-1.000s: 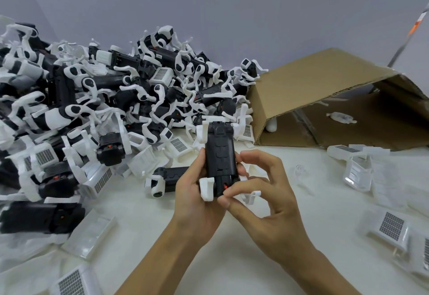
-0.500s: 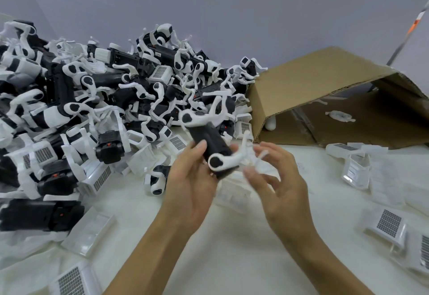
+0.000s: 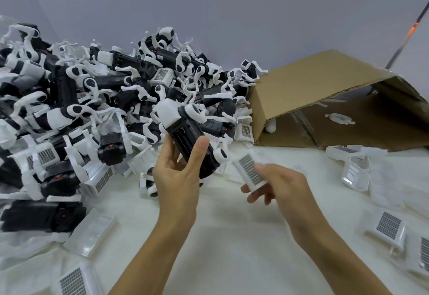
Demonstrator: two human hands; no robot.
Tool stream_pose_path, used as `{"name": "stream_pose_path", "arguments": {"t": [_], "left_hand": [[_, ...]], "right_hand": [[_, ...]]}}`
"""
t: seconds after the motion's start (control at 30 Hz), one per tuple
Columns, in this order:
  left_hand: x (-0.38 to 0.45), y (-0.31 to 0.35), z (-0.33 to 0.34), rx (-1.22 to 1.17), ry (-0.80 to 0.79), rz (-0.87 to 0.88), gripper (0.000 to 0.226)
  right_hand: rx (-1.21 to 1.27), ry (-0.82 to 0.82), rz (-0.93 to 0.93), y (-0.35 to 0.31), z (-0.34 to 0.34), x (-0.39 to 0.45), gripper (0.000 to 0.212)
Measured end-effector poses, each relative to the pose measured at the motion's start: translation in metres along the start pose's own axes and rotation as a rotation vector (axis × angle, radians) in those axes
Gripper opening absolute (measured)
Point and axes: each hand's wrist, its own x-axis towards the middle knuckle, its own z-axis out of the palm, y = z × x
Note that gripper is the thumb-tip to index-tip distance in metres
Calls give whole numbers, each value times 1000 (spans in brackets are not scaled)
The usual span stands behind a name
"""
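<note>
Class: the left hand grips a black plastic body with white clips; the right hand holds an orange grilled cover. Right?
No. In the head view the grilled cover in the right hand is white, not orange; the left hand grips that black body.

Raised left hand [image 3: 178, 178] grips, thumb up; lower right hand [image 3: 279, 186] pinches.

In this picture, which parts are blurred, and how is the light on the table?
Head view: the right hand and the white grille piece it holds are smeared by motion; the left hand and the black toy it grips are sharper. Head view: light is soft and even, with only a faint shadow on the white table.
</note>
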Motion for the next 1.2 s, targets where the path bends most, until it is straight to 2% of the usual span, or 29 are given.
{"name": "stream_pose_path", "arguments": {"t": [0.1,0.2,0.33,0.43,0.5,0.6,0.67,0.8,0.93,1.03,1.2], "left_hand": [[-6,-4,3,85,-46,33,63],[-7,-8,5,33,-150,-58,69],[-16,-9,10,60,-289,-38,68],[-23,-7,13,83,-303,-9,68],[-26,-5,14,42,-303,-17,68],[-28,-5,15,0,-315,6,57],[-28,-4,15,-7,-325,-3,50],[-29,-2,14,-59,-369,-46,36],[-29,-2,14,-24,-376,-35,51],[-27,-3,13,-41,-352,-66,50],[-25,-3,12,-55,-347,-83,47]], "right_hand": [[470,-106,-4,-12,-1,-3,35],[632,-166,-60,-17,1,-7,45],[470,-103,-166,-15,4,-10,41],[302,-36,-263,-13,9,-13,28],[141,81,-319,-12,10,-14,22],[-71,195,-331,-7,11,-11,25],[-64,209,-330,-6,12,-11,29],[-44,221,-372,-5,16,-13,21],[-2,98,-296,-6,14,-12,16],[78,-6,-244,-9,12,-12,28],[139,-3,-210,-10,10,-9,32]]}}
